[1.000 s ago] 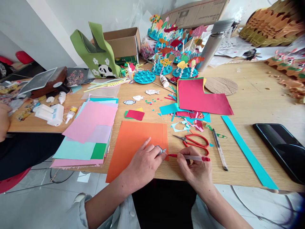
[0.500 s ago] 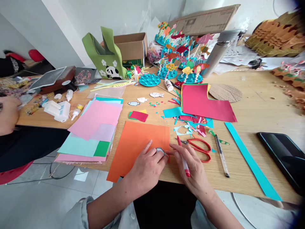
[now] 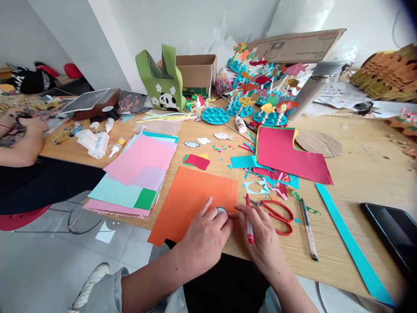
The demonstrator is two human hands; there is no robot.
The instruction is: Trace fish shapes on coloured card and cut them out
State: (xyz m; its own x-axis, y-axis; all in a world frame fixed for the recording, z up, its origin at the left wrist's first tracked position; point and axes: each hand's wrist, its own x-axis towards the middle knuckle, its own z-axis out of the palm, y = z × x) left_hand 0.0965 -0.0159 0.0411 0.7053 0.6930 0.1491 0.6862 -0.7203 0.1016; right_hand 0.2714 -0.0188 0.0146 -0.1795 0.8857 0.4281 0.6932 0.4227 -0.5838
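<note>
My left hand [image 3: 208, 230] rests on an orange paper sheet [image 3: 192, 191], its fingers bent over a small white paper cutout [image 3: 222, 210] with a dark outline, mostly hidden. Between the fingers of my right hand [image 3: 262, 232] is a red-and-white marker pen [image 3: 249, 222]. The fingertips of both hands almost meet at the sheet's right edge. Just right of that hand lie red-handled scissors [image 3: 278, 213]. Beyond the sheet are white paper fish [image 3: 223, 136] and a small stack of red, green and yellow paper pieces [image 3: 197, 161].
Coloured sheets [image 3: 140, 158] are piled left. Paper scraps [image 3: 270, 178] and a cut red sheet [image 3: 289, 150] lie right, with a pen [image 3: 308, 230], blue strip [image 3: 352, 243] and phone [image 3: 391, 239]. A steel flask [image 3: 314, 89] stands behind. Another person's arm [image 3: 28, 141] is far left.
The view has shifted, so the table things sit lower and further right. My hands keep nearly the same pose, still at the cutout and the marker pen.
</note>
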